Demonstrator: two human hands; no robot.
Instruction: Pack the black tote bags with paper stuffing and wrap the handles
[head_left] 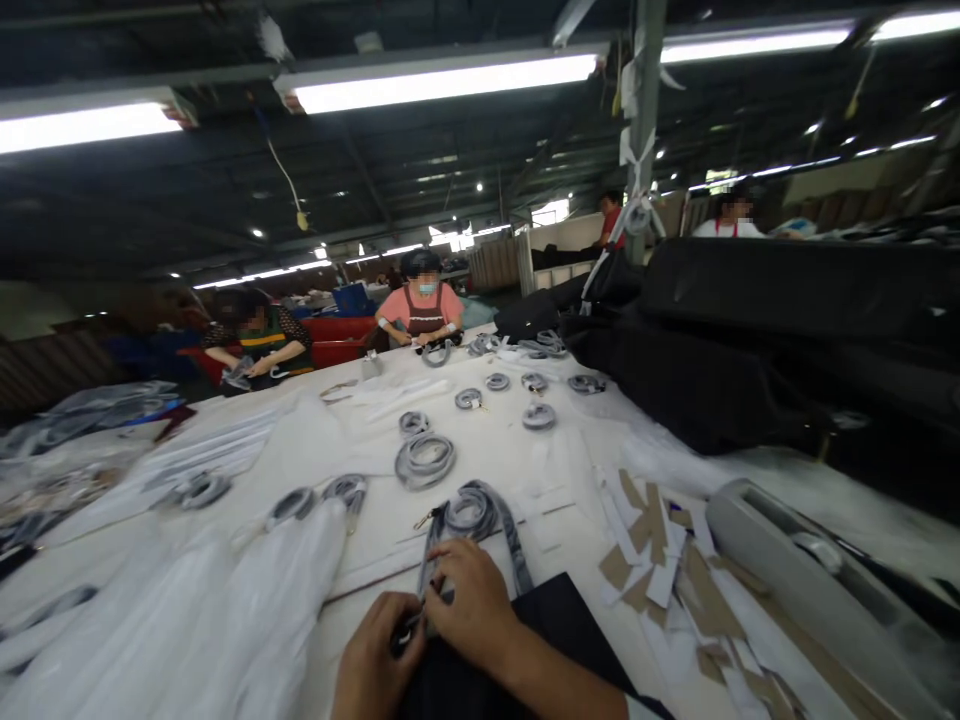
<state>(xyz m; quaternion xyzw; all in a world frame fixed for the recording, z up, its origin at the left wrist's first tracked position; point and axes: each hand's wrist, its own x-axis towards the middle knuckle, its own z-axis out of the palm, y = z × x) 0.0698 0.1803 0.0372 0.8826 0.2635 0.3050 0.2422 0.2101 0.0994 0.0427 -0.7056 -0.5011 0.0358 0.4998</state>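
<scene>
A black fabric piece [559,625], perhaps a bag, lies at the table's near edge under my forearms. A grey strap [516,545] wrapped in clear plastic arches up beyond it, with a coiled strap [471,512] inside the arch and a brass-coloured snap hook [426,518] at the left. My right hand [472,605] reaches over the black piece, its fingers closed on the strap's left lower end. Close against it, my left hand [381,645] pinches at the same spot. A small shiny bit shows there, but the fingers hide what it is.
Several wrapped strap coils [426,460] are spread over the white table [375,570]. Plastic film [225,610] lies left; card and paper strips [660,550] and a grey plastic device [817,580] lie right. Black fabric [720,370] is piled beyond. Co-workers [421,305] sit at the far side.
</scene>
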